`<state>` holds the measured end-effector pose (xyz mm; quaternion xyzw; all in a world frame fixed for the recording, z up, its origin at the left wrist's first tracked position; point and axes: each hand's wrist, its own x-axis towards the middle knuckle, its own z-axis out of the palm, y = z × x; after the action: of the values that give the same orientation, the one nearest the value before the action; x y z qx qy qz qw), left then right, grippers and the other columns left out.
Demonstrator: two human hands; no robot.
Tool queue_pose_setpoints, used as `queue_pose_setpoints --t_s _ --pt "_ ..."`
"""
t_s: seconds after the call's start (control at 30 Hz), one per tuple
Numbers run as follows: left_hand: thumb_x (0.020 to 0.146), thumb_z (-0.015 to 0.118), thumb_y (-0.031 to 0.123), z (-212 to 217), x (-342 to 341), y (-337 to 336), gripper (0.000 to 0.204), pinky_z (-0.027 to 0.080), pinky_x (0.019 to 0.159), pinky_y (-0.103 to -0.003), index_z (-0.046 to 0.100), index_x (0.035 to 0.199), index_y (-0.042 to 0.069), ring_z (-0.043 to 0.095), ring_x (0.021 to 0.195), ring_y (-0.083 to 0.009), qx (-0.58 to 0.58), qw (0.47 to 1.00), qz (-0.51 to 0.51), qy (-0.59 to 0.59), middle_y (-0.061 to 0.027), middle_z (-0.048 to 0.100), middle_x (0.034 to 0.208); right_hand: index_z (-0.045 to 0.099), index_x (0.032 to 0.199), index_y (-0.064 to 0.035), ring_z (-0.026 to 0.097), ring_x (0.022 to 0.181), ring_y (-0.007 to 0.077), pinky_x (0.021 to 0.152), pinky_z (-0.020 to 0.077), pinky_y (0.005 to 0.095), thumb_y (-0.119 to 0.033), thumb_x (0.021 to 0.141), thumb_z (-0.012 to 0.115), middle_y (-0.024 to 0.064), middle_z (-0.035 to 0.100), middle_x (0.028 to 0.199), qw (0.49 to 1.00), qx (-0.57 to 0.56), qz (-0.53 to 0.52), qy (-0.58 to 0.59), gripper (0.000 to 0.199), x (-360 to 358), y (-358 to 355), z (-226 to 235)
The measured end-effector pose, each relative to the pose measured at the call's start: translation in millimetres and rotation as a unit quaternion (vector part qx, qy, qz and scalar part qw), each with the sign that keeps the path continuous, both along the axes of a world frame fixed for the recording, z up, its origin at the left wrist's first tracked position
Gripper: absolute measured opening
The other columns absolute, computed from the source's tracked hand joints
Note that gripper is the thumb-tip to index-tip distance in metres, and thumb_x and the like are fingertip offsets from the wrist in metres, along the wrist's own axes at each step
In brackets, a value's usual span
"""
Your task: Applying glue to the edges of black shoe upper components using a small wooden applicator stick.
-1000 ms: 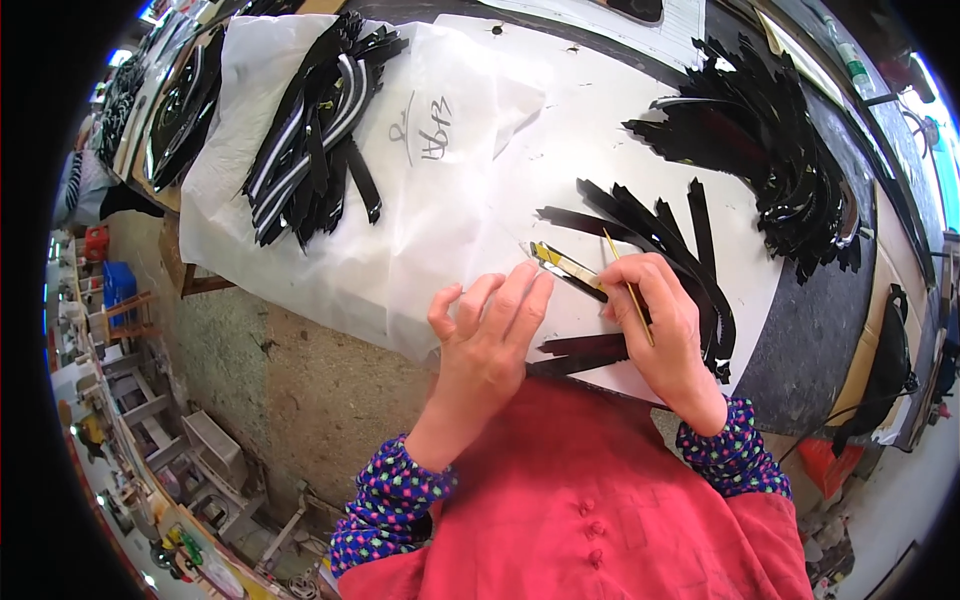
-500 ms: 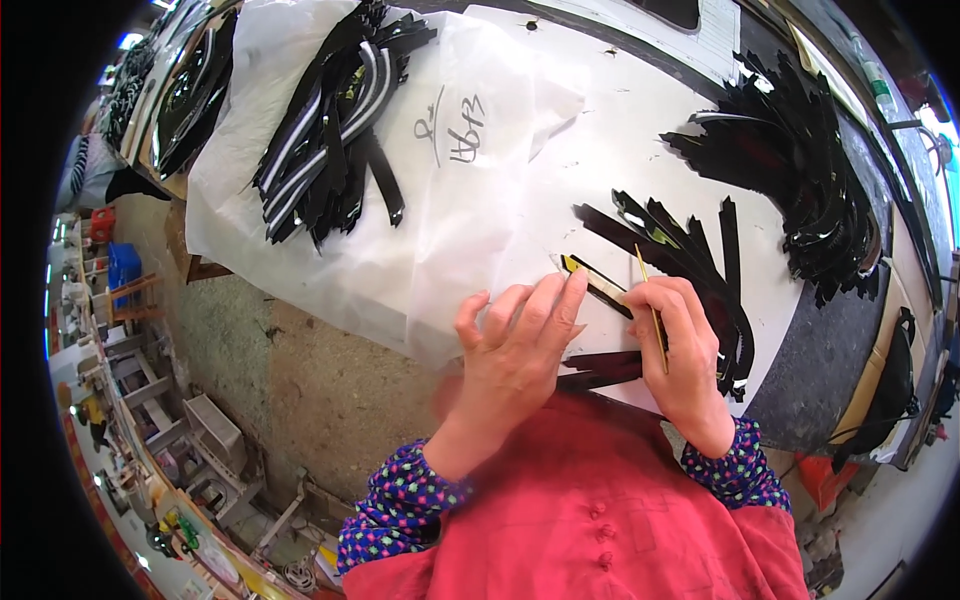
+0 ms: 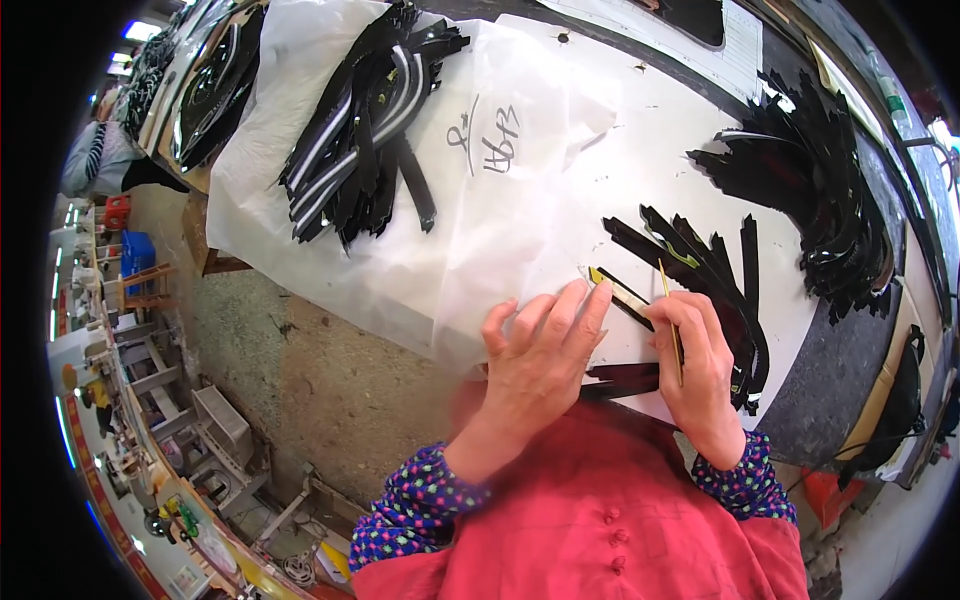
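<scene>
My left hand lies flat with its fingers spread. Its forefinger tip presses the yellow-ended tip of a narrow pale strip, which rests along a thin black strip on the white sheet. At the strip's other end, my right hand is closed round a thin yellow stick, slim like a pen refill. The stick stands tilted, one end above my fingers and the other below them. Beyond the right hand fans a loose bunch of black strips. More dark strips lie between my hands near the table edge.
A large bundle of black strips lies at the right. Another bundle with white stripes rests on translucent plastic sheeting at the left. Past the table's left edge are the floor, a blue bin and a grey metal frame.
The whole view has shifted, so the table and hands appear a little farther right. Both hands keep nearly the same hold and place on the strip.
</scene>
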<state>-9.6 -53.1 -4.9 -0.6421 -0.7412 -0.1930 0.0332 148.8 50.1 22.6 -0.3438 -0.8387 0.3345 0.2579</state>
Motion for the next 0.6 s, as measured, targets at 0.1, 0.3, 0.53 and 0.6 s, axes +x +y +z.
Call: queue_pose_setpoints --t_s 0.1,0.3,0.53,0.6 --pt "0.092 0.068 0.021 -0.3 -0.4 1.3 0.047 0.028 0.106 -0.04 0.062 0.138 0.019 0.049 0.113 -0.0142 0.006 1.0 -0.008 0.019 0.0047 0.054 0.142 0.06 0.107 0.0017 0.063 0.089 0.0352 0.075 0.0532 0.04 0.014 0.085 0.061 0.0177 0.06 0.102 1.0 0.004 0.002 0.001 0.026 -0.3 0.8 0.6" --pt "0.088 0.062 0.019 -2.0 0.4 0.7 0.05 0.028 0.108 -0.042 0.06 0.139 0.018 0.05 0.112 -0.0125 -0.006 0.999 -0.008 0.043 0.0072 0.053 0.146 0.061 0.107 0.0015 0.064 0.088 0.0364 0.075 0.0535 0.041 0.013 0.087 0.062 0.018 0.06 0.101 0.999 0.03 0.018 0.004 0.024 -0.8 4.0 3.2" --pt "0.089 0.062 0.019 -1.8 0.5 2.4 0.05 0.029 0.107 -0.042 0.06 0.139 0.019 0.05 0.112 -0.0122 -0.006 0.998 -0.006 0.056 0.0076 0.054 0.145 0.062 0.108 0.0013 0.066 0.086 0.0353 0.073 0.0549 0.0404 0.015 0.083 0.062 0.017 0.061 0.101 0.999 0.042 0.015 0.009 0.028 0.2 4.3 0.6" --pt "0.089 0.062 0.019 -2.2 0.5 2.3 0.05 0.029 0.107 -0.042 0.06 0.138 0.019 0.05 0.112 -0.0121 -0.006 0.998 -0.005 0.057 0.0079 0.054 0.145 0.062 0.107 0.0005 0.066 0.085 0.0345 0.071 0.0554 0.0402 0.015 0.08 0.063 0.0159 0.062 0.102 0.999 0.045 0.02 0.019 0.031 0.0 4.1 0.9"
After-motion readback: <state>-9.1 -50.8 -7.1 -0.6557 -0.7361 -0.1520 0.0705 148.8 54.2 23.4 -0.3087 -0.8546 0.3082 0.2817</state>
